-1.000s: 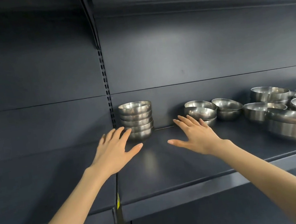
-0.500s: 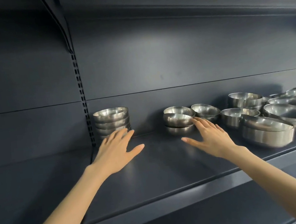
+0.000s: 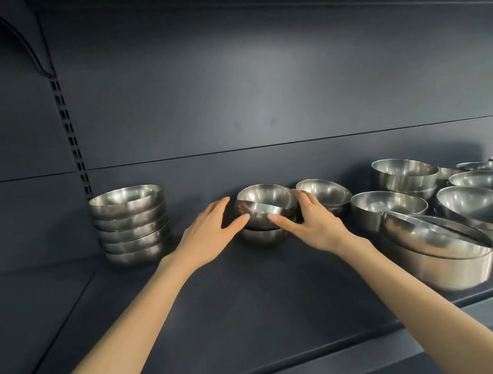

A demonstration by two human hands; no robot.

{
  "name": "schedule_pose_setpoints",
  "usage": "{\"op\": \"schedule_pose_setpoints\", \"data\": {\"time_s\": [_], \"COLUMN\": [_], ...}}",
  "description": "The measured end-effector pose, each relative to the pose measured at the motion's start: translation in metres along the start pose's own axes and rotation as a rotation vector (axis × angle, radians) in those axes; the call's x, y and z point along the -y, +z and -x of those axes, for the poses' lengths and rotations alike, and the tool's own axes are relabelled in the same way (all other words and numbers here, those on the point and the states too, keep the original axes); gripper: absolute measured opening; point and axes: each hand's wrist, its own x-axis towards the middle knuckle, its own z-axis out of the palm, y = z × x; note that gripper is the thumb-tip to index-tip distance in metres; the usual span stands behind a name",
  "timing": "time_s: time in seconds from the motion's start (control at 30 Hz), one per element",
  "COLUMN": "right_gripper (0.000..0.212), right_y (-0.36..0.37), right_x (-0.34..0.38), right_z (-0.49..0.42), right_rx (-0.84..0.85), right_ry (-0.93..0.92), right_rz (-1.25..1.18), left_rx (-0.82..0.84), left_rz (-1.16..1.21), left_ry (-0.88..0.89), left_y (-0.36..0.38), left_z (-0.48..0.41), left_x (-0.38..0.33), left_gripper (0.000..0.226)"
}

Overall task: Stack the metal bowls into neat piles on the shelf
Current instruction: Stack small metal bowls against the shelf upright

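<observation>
We have one wide-angle head view, close in, facing forward and slightly down over the shelf [image 3: 253, 295] toward its back panel [image 3: 257, 91].

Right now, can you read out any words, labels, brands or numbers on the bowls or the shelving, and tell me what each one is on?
None: no readable text, label or number shows on the metal bowls, the shelf or its back panel.

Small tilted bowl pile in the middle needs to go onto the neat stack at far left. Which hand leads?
Left, probably. The left hand sits on the side of the tilted bowl pile facing the neat stack, with bare shelf between. The right hand cups the far side and would have to cross over.
</observation>
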Motion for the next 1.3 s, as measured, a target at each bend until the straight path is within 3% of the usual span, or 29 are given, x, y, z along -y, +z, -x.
{"op": "schedule_pose_setpoints", "data": {"time_s": [0.17,0.3,0.37,0.53,0.57,0.67,0.7,0.9,1.13,1.3], "right_gripper": [0.093,0.048,0.046,0.058,0.061,0.099,0.100,0.090,0.127,0.127], "right_y": [0.002,0.006,0.011,0.016,0.016,0.017,0.017,0.022,0.017,0.026], "right_x": [-0.012,-0.015,-0.016,-0.018,-0.017,-0.015,-0.014,-0.013,-0.013,-0.018], "right_z": [-0.022,-0.030,-0.033,-0.033,-0.031,-0.030,-0.030,-0.036,-0.045,-0.048], "right_rx": [0.042,0.006,-0.021,-0.027,-0.015,-0.001,-0.009,0.026,0.217,0.211], "right_ry": [0.010,0.003,0.007,0.029,0.029,0.044,0.040,-0.003,0.056,0.074], "right_rz": [-0.159,-0.332,-0.373,-0.456,-0.461,-0.475,-0.472,-0.511,-0.593,-0.679], "left_rx": [0.011,0.015,0.030,0.044,0.043,0.038,0.042,0.077,0.105,0.067], "left_rz": [0.243,0.394,0.441,0.444,0.443,0.507,0.532,0.586,0.621,0.687], "left_ry": [-0.091,-0.138,-0.146,-0.158,-0.162,-0.085,-0.060,-0.037,-0.048,-0.044], "left_y": [0.015,0.023,0.025,0.027,0.028,0.028,0.027,0.015,0.007,0.012], "left_z": [-0.018,-0.031,-0.036,-0.045,-0.046,-0.045,-0.044,-0.036,-0.037,-0.036], "left_x": [0.000,0.001,0.001,0.006,0.009,0.015,0.017,0.028,0.032,0.029], "left_gripper": [0.088,0.096,0.100,0.102,0.095,0.036,0.030,0.032,0.028,0.040]}}
